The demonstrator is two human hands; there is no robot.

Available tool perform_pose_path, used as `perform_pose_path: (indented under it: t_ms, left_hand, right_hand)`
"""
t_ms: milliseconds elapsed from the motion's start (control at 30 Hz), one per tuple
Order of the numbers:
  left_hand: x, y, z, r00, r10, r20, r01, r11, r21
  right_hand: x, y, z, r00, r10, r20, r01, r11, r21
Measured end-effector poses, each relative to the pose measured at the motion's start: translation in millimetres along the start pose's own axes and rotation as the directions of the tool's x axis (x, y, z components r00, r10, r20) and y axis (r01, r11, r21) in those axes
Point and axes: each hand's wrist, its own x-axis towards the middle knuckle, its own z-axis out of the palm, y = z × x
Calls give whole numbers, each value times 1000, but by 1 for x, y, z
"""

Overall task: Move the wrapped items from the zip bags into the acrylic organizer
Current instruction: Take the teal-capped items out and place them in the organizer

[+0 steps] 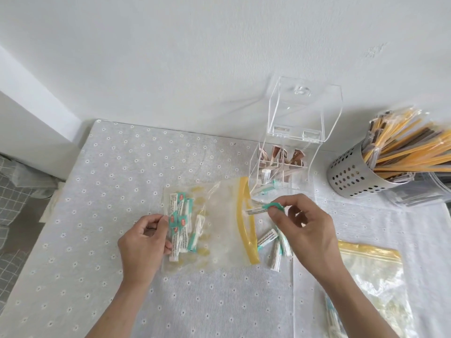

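Note:
A clear zip bag (pixel 219 228) with a yellow seal lies flat mid-table, holding several white-and-teal wrapped items (pixel 181 228). My left hand (pixel 144 242) pinches the bag's closed left end. My right hand (pixel 307 225) holds one wrapped item (pixel 258 209) by its teal end, just outside the bag's mouth. A few more wrapped items (pixel 274 245) lie loose on the cloth beside the mouth. The acrylic organizer (pixel 280 172) stands behind with its lid (pixel 305 111) raised; it holds brown sachets at the back and wrapped items in front.
A perforated metal cup (pixel 353 174) full of yellow and brown sticks stands at the right. A second yellow-sealed zip bag (pixel 375 274) lies at the lower right. The white wall runs close behind the table (pixel 97 276), whose left edge drops off.

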Motion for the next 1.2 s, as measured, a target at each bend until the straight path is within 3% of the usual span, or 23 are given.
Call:
perform_pose_path:
  t_ms: [300,633,867,1067,1200]
  left_hand:
    - [-1,2,0,1000,-7,10,7,1000,-9]
    - [0,1,1,1000,-19,11,20,999,-25]
    - [-1,1,0,1000,-14,11,15,1000,-23]
    - [-2,4,1,1000,-15,9,15,1000,-28]
    - [-3,6,0,1000,-1,10,1,1000,-18]
  right_hand:
    - [24,-26,-28,981,-101,-166,105,994,14]
    - [61,-7,-4,958,-281,-62,233,883,-408]
    - [39,-2,-11,937,-338,-91,290,894,-341]
    - [16,19,5,976,-217,-35,205,957,-206]
    - [12,36,22,998,-38,45,43,993,-107]
